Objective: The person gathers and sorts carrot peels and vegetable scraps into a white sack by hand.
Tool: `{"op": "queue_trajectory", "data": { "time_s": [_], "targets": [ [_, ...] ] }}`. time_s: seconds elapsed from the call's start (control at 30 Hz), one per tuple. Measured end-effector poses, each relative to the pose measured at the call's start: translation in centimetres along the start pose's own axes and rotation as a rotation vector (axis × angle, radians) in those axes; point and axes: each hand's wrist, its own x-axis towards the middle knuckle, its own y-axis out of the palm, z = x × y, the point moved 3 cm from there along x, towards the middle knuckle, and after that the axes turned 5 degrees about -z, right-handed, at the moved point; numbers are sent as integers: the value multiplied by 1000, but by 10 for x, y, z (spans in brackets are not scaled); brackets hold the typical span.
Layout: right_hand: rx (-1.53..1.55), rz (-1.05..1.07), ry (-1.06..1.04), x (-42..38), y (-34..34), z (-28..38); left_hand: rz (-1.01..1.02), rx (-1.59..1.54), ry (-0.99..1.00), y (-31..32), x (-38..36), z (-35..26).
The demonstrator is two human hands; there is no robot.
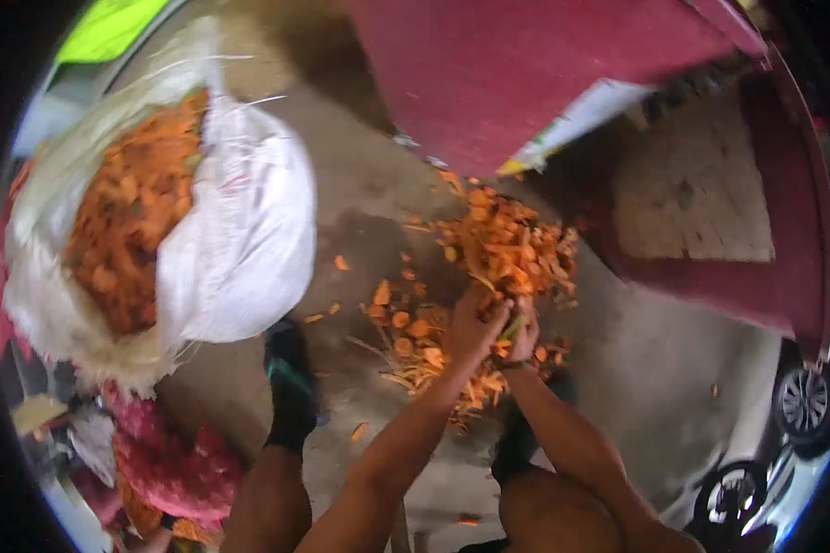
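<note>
A heap of orange carrot pieces (516, 249), with round slices and thin strips among them, lies on the floor in front of me. At its near side, my left hand (475, 327) and my right hand (524, 334) are side by side, fingers curled in around carrot pieces. Something greenish shows between the two hands. Loose carrot slices (402, 332) and pale peelings are scattered to the left of my wrists. The fingertips are partly hidden among the pieces.
On the left stands a large white woven sack (249, 221), open and full of carrot scraps (134, 212). Dark red panels (526, 74) overhang the heap. A pink-red mesh bag (175, 465) lies at lower left. My feet flank the heap; wheels (802, 398) show at right.
</note>
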Motion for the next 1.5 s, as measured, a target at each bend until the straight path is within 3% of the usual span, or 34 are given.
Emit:
{"op": "queue_trajectory", "data": {
  "time_s": [0.07,0.1,0.17,0.23,0.37,0.43,0.5,0.53,0.63,0.67,0.7,0.73,0.77,0.8,0.83,0.9,0.97,1.03,1.1,1.13,1.2,1.23,1.27,1.33,1.37,1.47,1.5],
  "targets": [
    [118,3,-66,-9,2,-1,-68,-68,-89,-2,-12,7],
    [34,-6,-50,-17,1,9,-113,-39,-92,-1,-18,15],
    [26,131,-116,-26,0,28,-264,88,-1,-1,-34,10],
    [-15,164,-92,-33,1,49,-288,-65,46,1,-39,0],
    [-139,239,-219,-57,58,119,-308,-160,150,-40,-32,-105],
    [-150,291,-318,-77,115,158,-373,-197,267,-58,-17,-131],
    [-187,352,-401,-98,180,189,-389,-297,420,-113,3,-197],
    [-219,389,-430,-110,215,203,-462,-434,393,-132,12,-212],
    [-149,722,-437,-176,357,245,-574,-641,360,-222,43,-268],
    [-70,925,-404,-196,404,248,-685,-817,480,-258,52,-292],
    [-108,931,-600,-209,454,240,-824,-781,669,-304,61,-317],
    [-131,1168,-785,-232,503,246,-968,-677,713,-353,83,-321],
    [-444,1192,-1078,-257,544,252,-882,-662,806,-401,101,-320],
    [-601,1266,-397,-280,567,246,-878,-519,816,-440,111,-324],
    [-830,1436,-606,-285,594,264,-953,-574,780,-465,108,-331],
    [-1013,1520,-935,-281,612,267,-1112,-535,748,-490,100,-325],
    [-901,1349,-1175,-269,584,251,-1264,-359,770,-494,82,-305],
    [-798,1344,-1081,-238,523,255,-1344,-199,803,-470,61,-297],
    [-717,1318,-962,-210,441,260,-1296,-448,889,-424,39,-294],
    [-743,1257,-897,-192,395,265,-1348,-121,908,-403,28,-287],
    [-966,959,-414,-126,278,240,-962,-257,946,-343,27,-250],
    [-1032,823,-317,-91,210,212,-761,-141,864,-307,20,-231],
    [-1342,653,-327,-70,140,189,-573,-22,787,-269,13,-207],
    [-1485,648,-343,-23,-22,121,-259,75,542,-202,12,-132],
    [-1451,588,-160,-28,-51,110,-122,197,378,-177,6,-100],
    [-1238,488,195,-43,-121,83,-99,533,187,-171,-20,17],
    [-1410,495,114,-47,-131,80,-79,666,153,-172,-26,38]
  ]
}}
